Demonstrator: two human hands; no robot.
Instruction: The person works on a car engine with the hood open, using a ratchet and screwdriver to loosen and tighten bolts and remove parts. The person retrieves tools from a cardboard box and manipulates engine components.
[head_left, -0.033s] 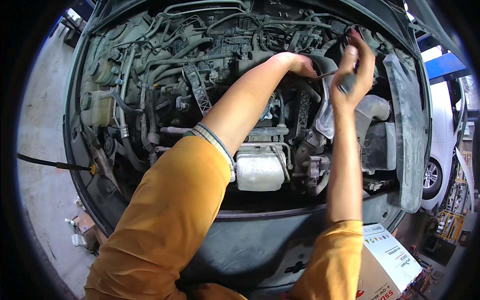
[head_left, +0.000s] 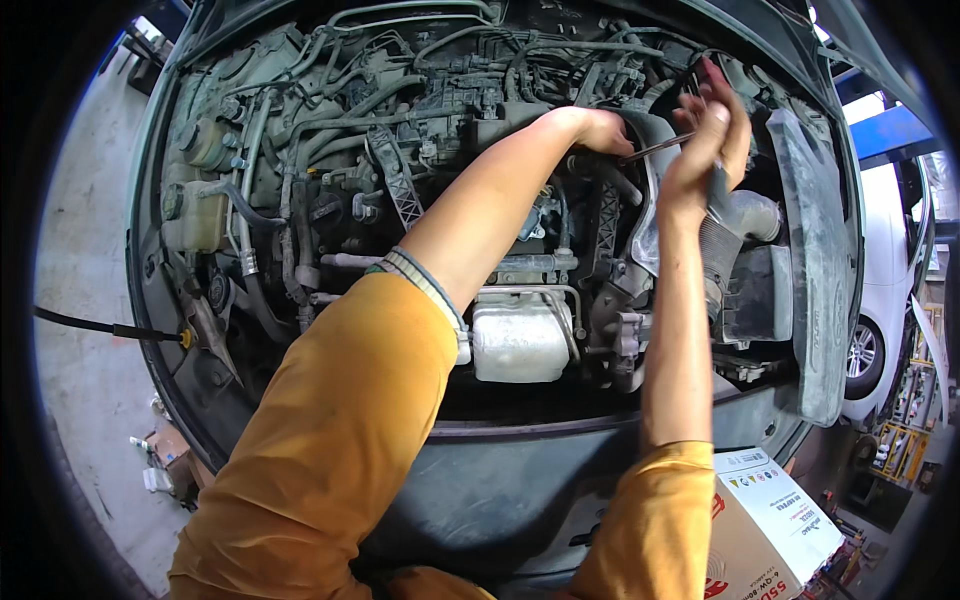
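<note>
My left hand reaches into the engine bay beside a curved grey duct, fingers closed around the end of a thin metal shaft; its fingertips are partly hidden. To the right, my right hand is curled around a dark tool handle whose lower part shows below the palm. The shaft runs toward this hand; whether it joins the handle I cannot tell. A ribbed intake hose lies just below the right hand.
A silver canister sits at the front, reservoirs at the left, a long grey panel at the right. A cardboard box is at lower right, a white car beyond, and a black cable crosses the left edge.
My right hand has turned and its forearm shifted slightly left. The dark handle is now more upright and the upper fingers show more. My left hand is almost unchanged.
</note>
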